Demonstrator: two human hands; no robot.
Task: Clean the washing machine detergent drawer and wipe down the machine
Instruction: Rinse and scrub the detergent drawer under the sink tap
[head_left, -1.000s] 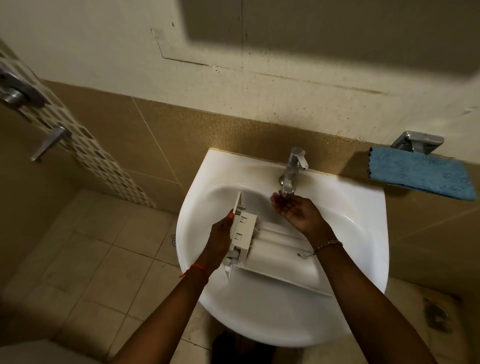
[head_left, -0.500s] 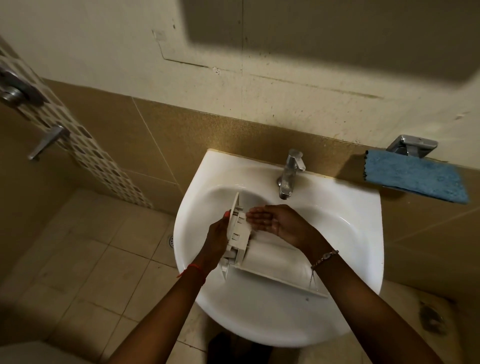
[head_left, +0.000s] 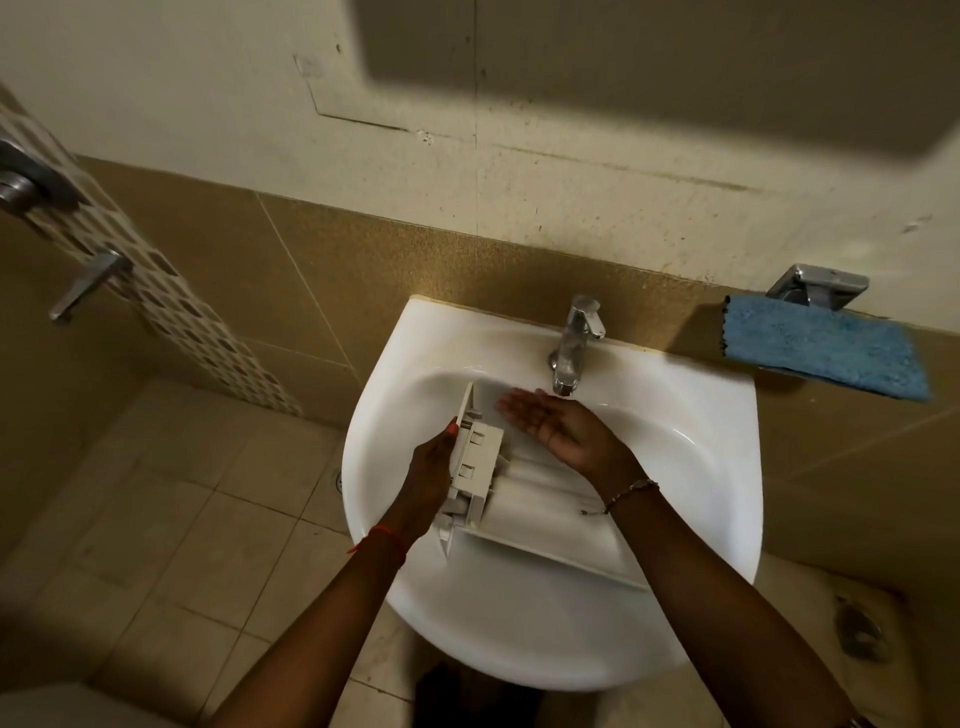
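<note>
The white detergent drawer (head_left: 524, 499) lies tilted inside the white wash basin (head_left: 691, 467), its front panel standing at the left. My left hand (head_left: 428, 475) grips that front end from the left side. My right hand (head_left: 553, 423) hovers palm-up with its fingers spread above the drawer's compartments, just below the spout of the chrome tap (head_left: 574, 345). It holds nothing. I cannot tell whether water is running.
A blue cloth (head_left: 823, 353) hangs over a chrome holder (head_left: 815, 286) on the wall to the right of the basin. Shower fittings (head_left: 85, 283) stick out at the left wall. Beige floor tiles lie below and to the left.
My right hand went from under the spout toward the drawer's compartments, then drew back a little toward the tap. My left hand keeps its hold on the drawer.
</note>
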